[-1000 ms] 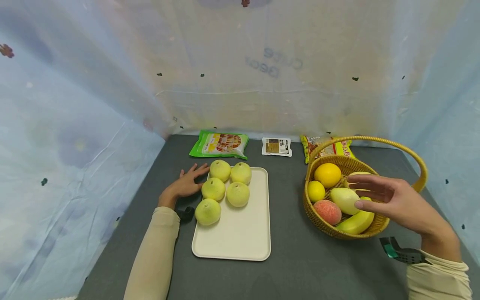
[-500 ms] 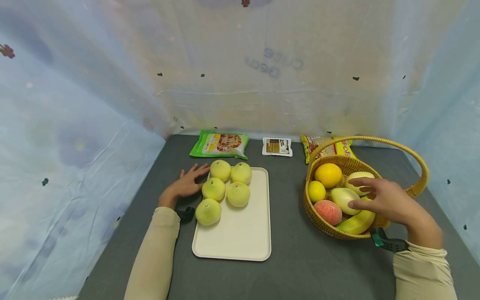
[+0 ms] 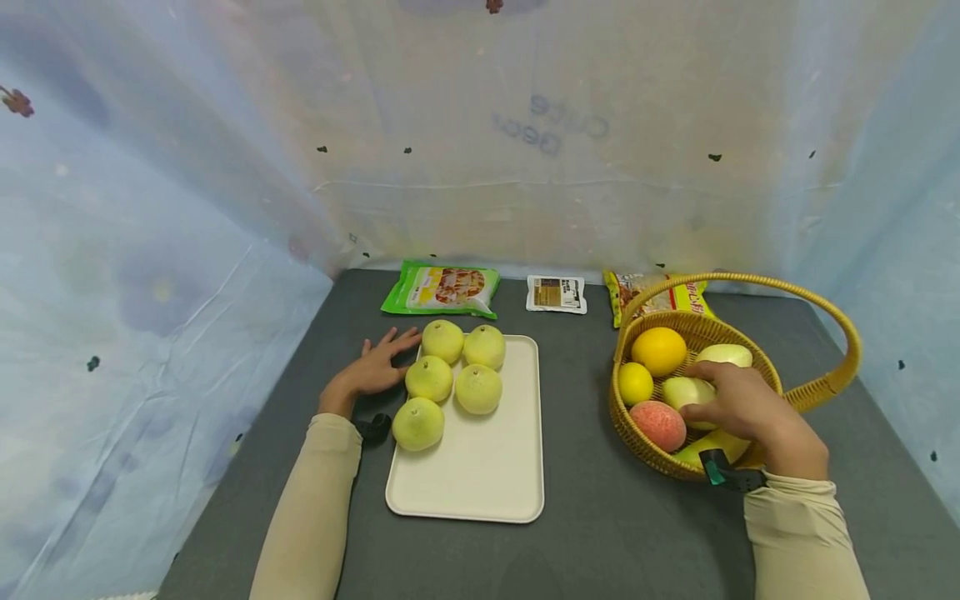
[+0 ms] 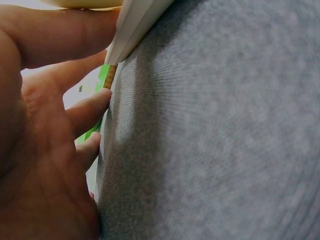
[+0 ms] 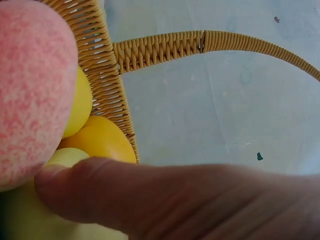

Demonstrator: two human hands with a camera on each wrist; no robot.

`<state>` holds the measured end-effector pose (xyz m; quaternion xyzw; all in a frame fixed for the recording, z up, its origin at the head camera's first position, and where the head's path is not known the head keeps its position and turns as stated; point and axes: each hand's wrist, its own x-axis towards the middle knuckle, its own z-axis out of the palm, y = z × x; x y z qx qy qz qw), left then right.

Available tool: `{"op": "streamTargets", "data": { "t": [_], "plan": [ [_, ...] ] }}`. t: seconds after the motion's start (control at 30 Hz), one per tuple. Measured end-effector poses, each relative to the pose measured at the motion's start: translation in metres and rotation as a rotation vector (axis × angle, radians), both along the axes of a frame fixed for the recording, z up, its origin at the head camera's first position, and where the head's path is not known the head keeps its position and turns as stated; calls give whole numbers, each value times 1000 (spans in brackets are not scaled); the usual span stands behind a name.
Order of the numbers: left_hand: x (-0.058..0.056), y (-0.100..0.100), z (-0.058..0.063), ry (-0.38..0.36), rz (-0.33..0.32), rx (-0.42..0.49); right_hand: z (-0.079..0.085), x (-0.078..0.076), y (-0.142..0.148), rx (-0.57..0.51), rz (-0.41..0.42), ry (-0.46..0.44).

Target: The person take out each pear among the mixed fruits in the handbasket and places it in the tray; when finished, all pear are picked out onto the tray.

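Observation:
My right hand [image 3: 738, 404] reaches into a woven basket [image 3: 645, 457], its fingers and thumb around an oval pale green fruit [image 3: 679, 391]. In the right wrist view my thumb lies against the pale green fruit [image 5: 67, 156], close by a pink peach [image 5: 35, 90]; my other fingers are hidden there. A second pale fruit [image 3: 726, 355] sits behind it. My left hand [image 3: 371, 372] rests with spread fingers at the left edge of a cream tray [image 3: 487, 475]. Several round yellow-green fruits [image 3: 478, 389] stand on that tray.
Also in the basket are an orange [image 3: 658, 351], a lemon [image 3: 635, 383] and a banana [image 3: 693, 451]. The basket's handle [image 3: 813, 302] arches over its far side. Along the back lie a green food bag [image 3: 442, 288], a white packet [image 3: 557, 294] and a yellow-red bag [image 3: 626, 292].
My right hand has moved left and lower into the basket, its fingers coming around the pale green fruit. The left hand, tray and fruits on it keep their places.

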<state>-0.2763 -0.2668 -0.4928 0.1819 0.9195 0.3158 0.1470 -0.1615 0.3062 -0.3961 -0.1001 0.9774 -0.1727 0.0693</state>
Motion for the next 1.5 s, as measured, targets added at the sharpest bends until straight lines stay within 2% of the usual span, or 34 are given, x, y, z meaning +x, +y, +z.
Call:
{"op": "streamTargets", "data": {
  "t": [0.23, 0.43, 0.77, 1.13, 1.3, 1.5],
  "plan": [
    [0, -1, 1, 2, 1, 1, -2, 1, -1, -12, -23, 1],
    [1, 0, 2, -1, 0, 9, -1, 6, 2, -17, -18, 71],
    [0, -1, 2, 7, -8, 9, 21, 26, 4, -20, -5, 141],
    [0, 1, 3, 8, 0, 18, 39, 50, -8, -181, 74, 220],
    [1, 1, 2, 2, 0, 15, 37, 55, -24, -273, 133, 257],
    [2, 1, 2, -4, 2, 19, 28, 54, -50, -375, 205, 254]
  ]
}}
